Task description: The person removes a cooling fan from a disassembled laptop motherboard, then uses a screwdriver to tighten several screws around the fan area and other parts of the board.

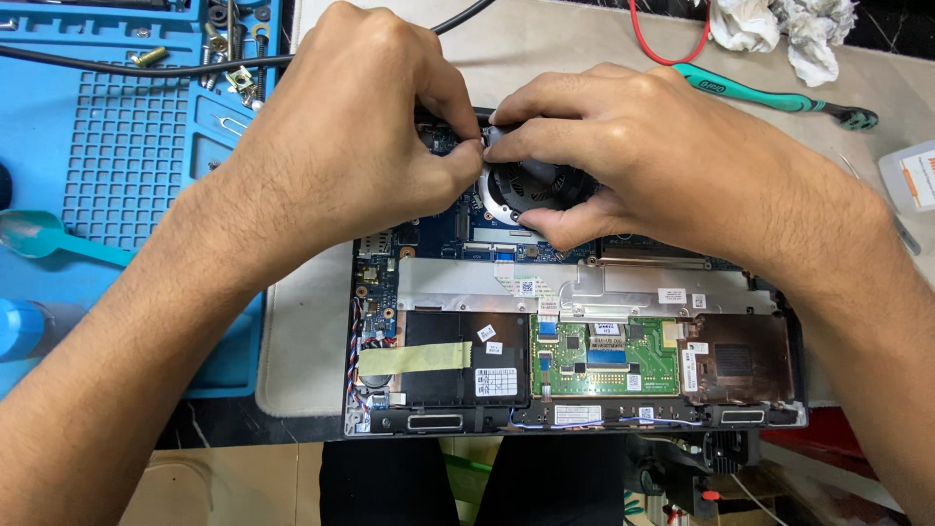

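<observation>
Nearest the person, the opened laptop (575, 341) lies bottom-up on a pale mat (302, 341), its front edge toward the body. 2 speaker bars sit along that edge. A strip of yellow tape (414, 357) crosses the black panel on the left, a green circuit board (604, 356) sits mid-case, a brownish cover (735, 358) on the right.

Further in, both hands meet over the round cooling fan (521, 190), seated in the upper middle of the case on the blue main board. Right hand (662, 166): thumb under the fan's lower rim, fingers curled over its top, so it grasps the fan housing. Left hand (341, 136): thumb and forefinger pinched tight on something small at the fan's top-left corner; what it pinches is hidden, cannot tell if cable, plug or screw.

Judgement: to do this well, steady the fan with the right hand, keep it level, and work the small part at the corner straight, no twisting, no pull on thin wires. Keep fingers off the blades and the flat ribbon just below.

Left of the mat, a blue work tray (117, 146) holds loose screws (234, 58) and a teal spoon-shaped tool (49, 239). A black cable (146, 66) crosses it. Farthest off: teal-handled tool (779, 97), red wire (672, 44), crumpled tissue (779, 29), a white bottle (911, 175) at the right edge.
</observation>
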